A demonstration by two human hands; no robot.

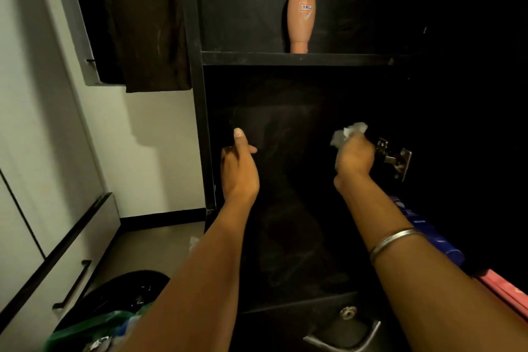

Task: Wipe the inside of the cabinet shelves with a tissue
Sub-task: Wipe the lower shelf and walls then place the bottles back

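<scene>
the right hand (355,158) grips a crumpled tissue (349,132) inside the dark lower shelf (285,134), left hand (239,171) loosely curled and empty, and wiping rightward could snag the tissue on the metal hinge (395,158).

Dark cabinet shelf (297,58), tan bottle (301,18) standing upside down on it, lower shelf (285,208) beneath the bottle, dusty and smeared, floor (148,246) left of the bottle's cabinet

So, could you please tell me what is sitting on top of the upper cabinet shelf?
A tan bottle stands inverted, cap down, on the upper shelf. The shelf's right part is too dark to see.
</scene>
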